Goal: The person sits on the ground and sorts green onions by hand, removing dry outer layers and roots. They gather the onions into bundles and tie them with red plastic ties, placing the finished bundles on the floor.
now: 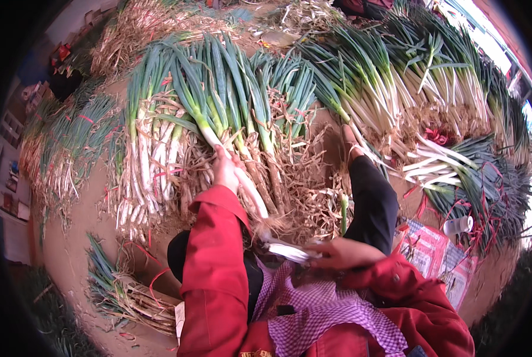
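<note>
My left hand (pixel 226 168) is closed around the white stalk of a large green onion (pixel 251 187), its green leaves pointing away and its roots towards me. Close to those roots, my right hand (pixel 348 253) holds a short metal blade (pixel 288 252), blurred, its exact kind unclear. Beyond my left hand lie unpeeled green onions (pixel 270 174) with brown outer skins. Left of them is a row of peeled white stalks (pixel 143 169). Dry peeled skins (pixel 324 209) lie in a heap between the stalks and my right leg.
Large bundles of green onions (pixel 382 98) lie at the upper right, more (pixel 69 151) at the left. A tied bundle (pixel 136 299) is at the lower left. Right of my leg are a white bottle or spool (pixel 459 225), red ties (pixel 422 207) and a printed red-and-white sack (pixel 431 250).
</note>
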{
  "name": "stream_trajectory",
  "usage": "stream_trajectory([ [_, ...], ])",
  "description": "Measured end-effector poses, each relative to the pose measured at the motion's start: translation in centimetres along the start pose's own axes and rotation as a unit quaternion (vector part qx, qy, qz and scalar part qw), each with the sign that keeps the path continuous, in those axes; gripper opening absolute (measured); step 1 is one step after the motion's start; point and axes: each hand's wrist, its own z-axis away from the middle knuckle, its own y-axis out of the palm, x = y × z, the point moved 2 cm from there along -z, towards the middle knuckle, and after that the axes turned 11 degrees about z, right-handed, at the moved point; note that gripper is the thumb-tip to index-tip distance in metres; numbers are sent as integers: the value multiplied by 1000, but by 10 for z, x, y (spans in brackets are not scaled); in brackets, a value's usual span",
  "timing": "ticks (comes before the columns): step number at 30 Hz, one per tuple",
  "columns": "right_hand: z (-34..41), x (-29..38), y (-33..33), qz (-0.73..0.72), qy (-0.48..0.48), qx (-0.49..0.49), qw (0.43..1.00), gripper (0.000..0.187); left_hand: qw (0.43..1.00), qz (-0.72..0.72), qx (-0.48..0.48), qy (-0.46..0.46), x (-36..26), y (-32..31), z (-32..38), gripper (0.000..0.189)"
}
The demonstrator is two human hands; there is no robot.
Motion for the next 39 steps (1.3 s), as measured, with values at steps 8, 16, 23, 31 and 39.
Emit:
stream_trajectory([
  [8,-145,38,-50,39,40,-252,966,46,995,100,11,-25,35,-2,13,49],
  [16,-139,41,-52,59,-65,-342,936,21,997,71,-32,-28,37,-3,8,50],
  [23,-39,84,-46,-192,-393,95,894,31,996,66,-45,-43,37,-2,-2,49],
  [31,-130,-13,-47,-140,95,-117,979,62,975,-166,117,-89,58,1,29,45],
  [39,-61,-215,-159,99,125,-468,869,37,944,-313,-48,97,38,-51,4,20],
])
